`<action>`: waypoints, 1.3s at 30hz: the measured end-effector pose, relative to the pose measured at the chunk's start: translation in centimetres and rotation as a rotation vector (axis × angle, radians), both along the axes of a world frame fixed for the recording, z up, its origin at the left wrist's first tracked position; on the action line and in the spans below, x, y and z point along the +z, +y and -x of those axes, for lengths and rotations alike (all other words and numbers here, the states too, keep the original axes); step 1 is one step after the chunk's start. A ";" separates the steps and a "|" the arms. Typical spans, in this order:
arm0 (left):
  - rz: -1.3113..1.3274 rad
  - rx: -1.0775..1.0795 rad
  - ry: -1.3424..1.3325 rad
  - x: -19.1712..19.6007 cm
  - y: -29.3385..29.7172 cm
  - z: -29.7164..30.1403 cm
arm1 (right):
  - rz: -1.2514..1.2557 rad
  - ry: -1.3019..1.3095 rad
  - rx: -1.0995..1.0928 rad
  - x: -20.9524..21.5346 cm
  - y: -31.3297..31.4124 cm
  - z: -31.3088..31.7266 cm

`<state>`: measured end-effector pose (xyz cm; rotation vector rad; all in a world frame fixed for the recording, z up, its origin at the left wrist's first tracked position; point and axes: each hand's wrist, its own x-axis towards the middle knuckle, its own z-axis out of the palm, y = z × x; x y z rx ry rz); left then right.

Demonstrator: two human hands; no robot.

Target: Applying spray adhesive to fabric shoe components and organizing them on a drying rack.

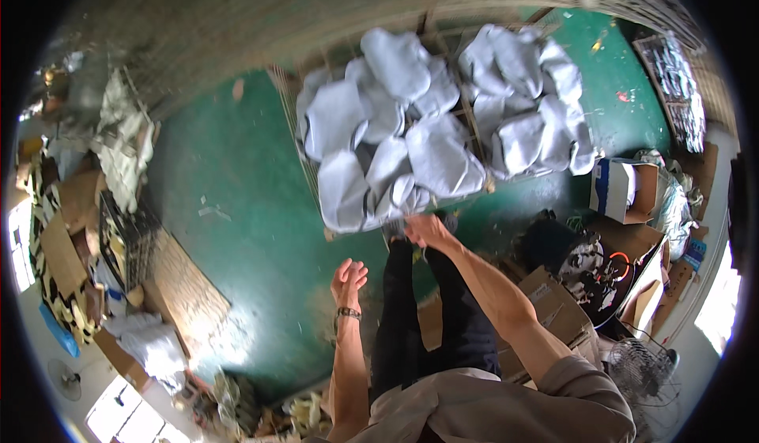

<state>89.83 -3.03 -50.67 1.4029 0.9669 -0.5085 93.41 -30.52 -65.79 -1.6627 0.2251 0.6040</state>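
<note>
Light grey, soft-looking padded pieces (340, 115) lie heaped in a low rack (314, 183) with thin bars, ahead of me. My right hand (427, 230) is at the rack's near edge, beside the lowest grey pieces (403, 194). Its fingers are curled together and partly hidden, so what they grip cannot be made out. Further left and closer to my body, my left hand (349, 278) hangs in the air, fingers loosely bent and apart, holding nothing. A dark band circles that wrist.
A second section of the rack holds more grey pieces (522, 138) on the right. Open cardboard boxes (632, 192) and a wire-caged fan (640, 368) stand at right. Cardboard (186, 289) and a dark crate (126, 241) are on the left. The floor (245, 206) is green.
</note>
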 end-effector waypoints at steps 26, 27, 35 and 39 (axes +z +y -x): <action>-0.939 -0.925 -1.558 31.3 -16.9 -28.8 | -0.019 0.612 -1.416 25.3 4.1 49.5; -0.924 -0.894 -1.581 30.6 -16.8 -27.8 | -0.045 0.554 -1.454 24.9 6.8 49.7; -0.518 -1.085 -1.442 17.1 -15.6 -11.7 | -0.058 0.614 -1.488 21.7 20.3 51.8; -0.503 -1.517 -1.097 9.1 -11.8 -4.9 | 0.052 0.515 -1.522 22.5 21.3 52.0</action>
